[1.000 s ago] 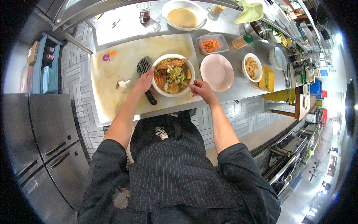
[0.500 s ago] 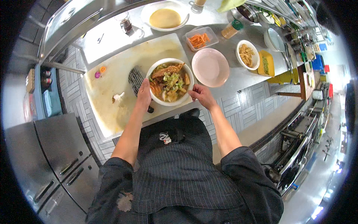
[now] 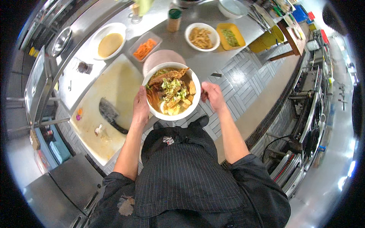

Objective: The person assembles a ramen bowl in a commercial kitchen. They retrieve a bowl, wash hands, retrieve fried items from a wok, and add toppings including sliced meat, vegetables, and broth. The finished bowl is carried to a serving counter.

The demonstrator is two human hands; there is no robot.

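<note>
My left hand (image 3: 141, 106) grips the left side of a white bowl (image 3: 197, 89), its thumb over the rim. In the bowl is brown soup topped with a browned fried piece (image 3: 169, 76), chopped spring onions (image 3: 172, 84), orange strips and pale golden chunks. Just off the bowl's right rim is my right hand (image 3: 213, 97), its fingers curled in, with nothing visible in them. Partly hidden behind the bowl, a pale pink plate (image 3: 164, 57) rests on the steel counter. A dark-bladed knife (image 3: 109, 112) lies on the cutting board (image 3: 89, 100) to the left.
Behind the plate stand a plastic tub of orange strips (image 3: 145, 48), a green-lidded shaker (image 3: 174, 21), a white bowl of pale brown strips (image 3: 216, 40) and a yellow container (image 3: 230, 37). A bowl of yellowish liquid (image 3: 110, 45) sits farther left. Cooking equipment (image 3: 300, 133) lines the right.
My view and body have turned right, carrying the bowl from over the cutting board to the counter's near edge by the pink plate. My right hand has come off the bowl's rim.
</note>
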